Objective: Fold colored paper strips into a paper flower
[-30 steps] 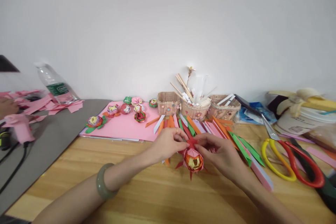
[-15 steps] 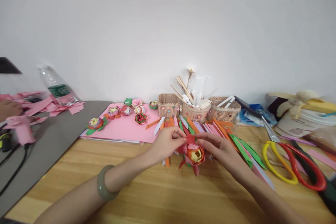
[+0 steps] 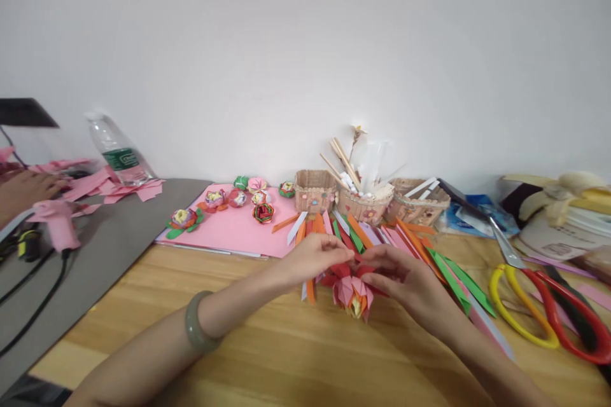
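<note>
A folded paper flower [image 3: 353, 294], with red outer petals, pink inner ones and a yellow centre, is held between both hands above the wooden table. My left hand [image 3: 312, 259], below a green bangle, pinches its red petals from the left. On the other side, my right hand [image 3: 398, 272] grips the flower with thumb and fingers. The yellow centre is tipped down toward me. Just behind the hands lie several coloured paper strips [image 3: 405, 235] in orange, pink, green and lilac.
Finished paper flowers [image 3: 214, 200] rest on pink paper [image 3: 233, 232]. Woven baskets [image 3: 315, 191] stand by the wall, one with sticks. Scissors [image 3: 525, 292] lie right, near a white tub [image 3: 558, 235]. On the left are a pink glue gun [image 3: 56, 226], a bottle [image 3: 117, 152] and another person's hand [image 3: 31, 191].
The paper flower has been tilted, its yellow centre turning from facing up to facing down toward me. Both hands stay on it. The whole view has shifted slightly.
</note>
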A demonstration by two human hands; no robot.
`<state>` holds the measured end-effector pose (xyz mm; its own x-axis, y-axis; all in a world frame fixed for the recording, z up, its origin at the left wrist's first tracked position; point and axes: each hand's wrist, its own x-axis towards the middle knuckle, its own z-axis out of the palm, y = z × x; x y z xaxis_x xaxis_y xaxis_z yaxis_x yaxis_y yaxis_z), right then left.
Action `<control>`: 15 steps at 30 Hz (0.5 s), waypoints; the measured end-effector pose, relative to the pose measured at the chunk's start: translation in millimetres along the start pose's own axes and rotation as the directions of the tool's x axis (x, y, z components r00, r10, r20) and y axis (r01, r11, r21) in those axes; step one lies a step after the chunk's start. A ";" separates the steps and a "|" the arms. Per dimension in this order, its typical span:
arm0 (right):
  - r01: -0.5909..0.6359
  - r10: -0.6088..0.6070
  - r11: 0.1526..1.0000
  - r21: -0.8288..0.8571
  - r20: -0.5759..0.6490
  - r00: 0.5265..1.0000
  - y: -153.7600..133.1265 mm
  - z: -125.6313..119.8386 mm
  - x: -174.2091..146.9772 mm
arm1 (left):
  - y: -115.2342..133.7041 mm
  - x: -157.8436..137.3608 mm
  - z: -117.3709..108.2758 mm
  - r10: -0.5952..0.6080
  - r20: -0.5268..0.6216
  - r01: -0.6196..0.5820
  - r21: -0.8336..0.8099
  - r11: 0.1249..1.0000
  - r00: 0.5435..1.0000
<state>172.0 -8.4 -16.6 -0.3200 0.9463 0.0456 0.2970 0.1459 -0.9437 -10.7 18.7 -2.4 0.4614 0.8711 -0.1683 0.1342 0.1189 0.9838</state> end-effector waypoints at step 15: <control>0.082 -0.121 0.974 -0.210 -0.178 0.977 -4.9 4.2 -7.9 | 1.2 -14.2 9.8 0.097 0.064 -0.110 0.243 0.964 0.993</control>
<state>169.3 -17.8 -13.7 -0.1883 0.9579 0.2169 0.4518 0.2805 -0.8468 -8.5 1.8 0.5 0.5274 0.8462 -0.0759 0.2918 -0.0965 0.9516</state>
